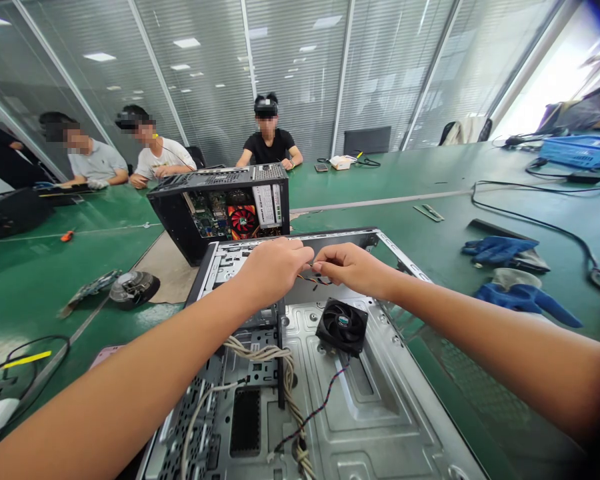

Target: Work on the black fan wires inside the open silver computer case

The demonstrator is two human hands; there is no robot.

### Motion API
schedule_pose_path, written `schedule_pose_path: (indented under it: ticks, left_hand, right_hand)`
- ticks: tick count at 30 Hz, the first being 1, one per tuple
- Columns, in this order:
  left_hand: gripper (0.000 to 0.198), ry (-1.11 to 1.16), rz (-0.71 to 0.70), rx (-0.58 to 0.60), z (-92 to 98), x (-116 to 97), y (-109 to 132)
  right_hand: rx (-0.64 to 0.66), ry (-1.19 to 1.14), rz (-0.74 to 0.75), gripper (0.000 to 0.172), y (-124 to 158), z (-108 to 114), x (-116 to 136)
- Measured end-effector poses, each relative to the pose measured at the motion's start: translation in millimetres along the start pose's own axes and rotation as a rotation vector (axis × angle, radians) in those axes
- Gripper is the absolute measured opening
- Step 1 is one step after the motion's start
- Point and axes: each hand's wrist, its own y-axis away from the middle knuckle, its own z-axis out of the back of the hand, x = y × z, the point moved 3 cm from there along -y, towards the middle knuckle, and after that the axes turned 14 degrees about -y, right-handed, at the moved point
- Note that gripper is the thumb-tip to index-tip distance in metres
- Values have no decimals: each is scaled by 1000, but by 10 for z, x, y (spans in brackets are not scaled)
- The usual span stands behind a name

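Left hand (276, 268) and right hand (349, 268) apparently pinch the thin multicolored cable (322, 281): judged light, limp; hold near its ends, without tugging.

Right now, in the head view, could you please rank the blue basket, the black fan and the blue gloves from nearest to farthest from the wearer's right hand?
From the right hand:
1. Black fan, just below it, inside the open case.
2. Blue gloves, on the table to its right.
3. Blue basket, far right, toward the back.
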Motion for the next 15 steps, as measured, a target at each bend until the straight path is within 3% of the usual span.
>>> schedule_pose_path:
  ticks: [15]
  left_hand:
    - [19,6,33,6,11,7,-3]
  right_hand:
    - [-21,12,-4,22,9,11,39]
